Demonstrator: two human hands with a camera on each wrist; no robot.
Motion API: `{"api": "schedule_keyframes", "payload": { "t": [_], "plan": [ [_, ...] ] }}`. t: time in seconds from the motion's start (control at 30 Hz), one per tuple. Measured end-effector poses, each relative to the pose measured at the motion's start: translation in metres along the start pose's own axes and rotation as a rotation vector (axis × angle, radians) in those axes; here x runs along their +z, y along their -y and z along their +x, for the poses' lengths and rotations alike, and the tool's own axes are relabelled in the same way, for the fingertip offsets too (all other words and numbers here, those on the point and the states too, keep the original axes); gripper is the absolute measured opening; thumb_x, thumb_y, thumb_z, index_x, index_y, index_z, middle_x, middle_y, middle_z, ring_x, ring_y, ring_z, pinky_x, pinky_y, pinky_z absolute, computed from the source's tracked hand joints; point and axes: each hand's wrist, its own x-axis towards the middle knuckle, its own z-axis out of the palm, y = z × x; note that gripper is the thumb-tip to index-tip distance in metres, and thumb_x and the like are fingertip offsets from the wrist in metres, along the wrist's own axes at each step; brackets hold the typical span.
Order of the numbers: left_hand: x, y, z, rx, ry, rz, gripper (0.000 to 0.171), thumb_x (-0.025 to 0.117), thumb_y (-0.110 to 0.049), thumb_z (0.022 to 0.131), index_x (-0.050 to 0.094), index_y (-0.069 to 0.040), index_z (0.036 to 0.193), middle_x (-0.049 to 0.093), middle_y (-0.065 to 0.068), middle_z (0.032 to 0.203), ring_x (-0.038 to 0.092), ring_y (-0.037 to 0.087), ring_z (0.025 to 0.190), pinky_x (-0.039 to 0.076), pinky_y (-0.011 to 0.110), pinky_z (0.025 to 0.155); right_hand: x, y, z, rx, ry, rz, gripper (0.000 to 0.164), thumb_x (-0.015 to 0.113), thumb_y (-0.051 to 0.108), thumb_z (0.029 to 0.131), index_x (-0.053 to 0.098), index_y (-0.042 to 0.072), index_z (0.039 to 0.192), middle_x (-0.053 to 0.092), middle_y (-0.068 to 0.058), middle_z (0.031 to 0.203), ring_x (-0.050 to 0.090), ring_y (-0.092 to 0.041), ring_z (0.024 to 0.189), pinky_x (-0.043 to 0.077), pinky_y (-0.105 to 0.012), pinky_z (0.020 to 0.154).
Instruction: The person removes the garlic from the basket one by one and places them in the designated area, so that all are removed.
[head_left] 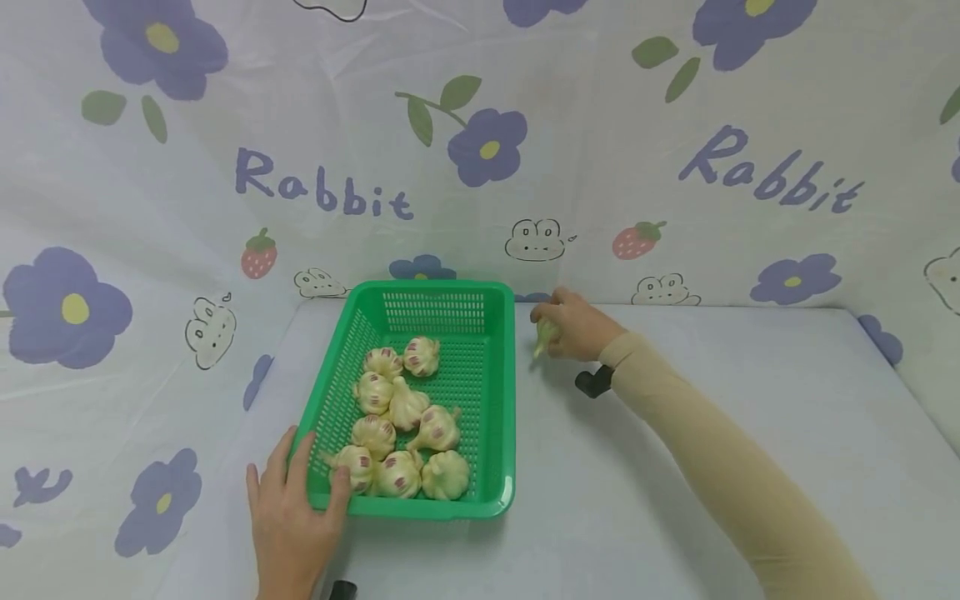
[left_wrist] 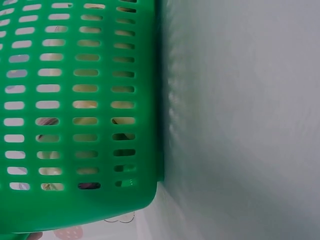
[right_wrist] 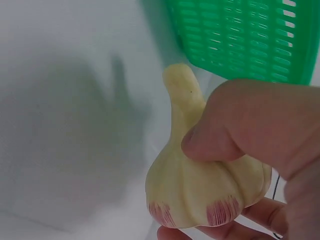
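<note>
A green plastic basket (head_left: 508,400) stands on the white table, with several garlic bulbs (head_left: 408,406) lying mostly along its left and near sides. My left hand (head_left: 296,517) rests at the basket's near left corner, its fingers along the left rim and its thumb over the near rim. Beyond the basket's right side, my right hand (head_left: 577,327) holds one garlic bulb (right_wrist: 187,185) above the table. In the right wrist view the thumb presses across this bulb's side, with other fingers beneath; its stem points toward the basket, and purple streaks mark its base.
White cloth (head_left: 570,150) printed with purple flowers, strawberries and "Rabbit" lettering hangs behind the table (head_left: 720,375) and down its left side. A black wrist-camera part (head_left: 595,382) shows under the right wrist, and another black piece (head_left: 342,590) beside the left wrist.
</note>
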Motion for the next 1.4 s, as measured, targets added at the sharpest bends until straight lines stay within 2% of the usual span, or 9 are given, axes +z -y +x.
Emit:
{"api": "schedule_keyframes", "payload": {
  "t": [0.6, 0.8, 1.07, 1.4],
  "plan": [
    [0.003, -0.003, -0.001, 0.002, -0.009, -0.017, 0.055, 0.068, -0.032, 0.092, 0.062, 0.001, 0.136, 0.056, 0.025, 0.147, 0.053, 0.044, 0.133, 0.021, 0.08, 0.114, 0.024, -0.015, 0.001, 0.041, 0.006, -0.039, 0.053, 0.088, 0.017, 0.081, 0.069, 0.008, 0.129, 0.056, -0.019, 0.112, 0.057, -0.03, 0.099, 0.055, -0.047, 0.086],
    [0.003, -0.003, 0.0, 0.005, -0.013, -0.022, 0.055, 0.069, -0.031, 0.091, 0.062, 0.001, 0.136, 0.056, 0.024, 0.146, 0.054, 0.044, 0.133, 0.022, 0.081, 0.113, 0.024, -0.014, 0.002, 0.035, 0.001, -0.051, 0.053, 0.087, 0.016, 0.082, 0.068, 0.006, 0.13, 0.057, -0.02, 0.111, 0.058, -0.031, 0.098, 0.056, -0.048, 0.086],
    [0.004, -0.002, 0.0, 0.0, -0.015, -0.026, 0.054, 0.069, -0.031, 0.092, 0.063, 0.001, 0.135, 0.056, 0.024, 0.146, 0.054, 0.044, 0.133, 0.022, 0.081, 0.113, 0.025, -0.013, -0.001, 0.02, -0.01, -0.055, 0.057, 0.087, 0.012, 0.082, 0.065, 0.006, 0.134, 0.057, -0.024, 0.117, 0.06, -0.039, 0.106, 0.056, -0.053, 0.091],
    [0.002, -0.001, -0.001, -0.011, -0.009, -0.044, 0.054, 0.068, -0.031, 0.092, 0.062, 0.001, 0.136, 0.055, 0.025, 0.147, 0.052, 0.044, 0.135, 0.021, 0.081, 0.113, 0.018, -0.007, -0.003, 0.04, -0.012, -0.078, 0.061, 0.087, 0.016, 0.083, 0.064, 0.009, 0.139, 0.055, -0.023, 0.126, 0.058, -0.037, 0.114, 0.059, -0.055, 0.09]
  ]
}}
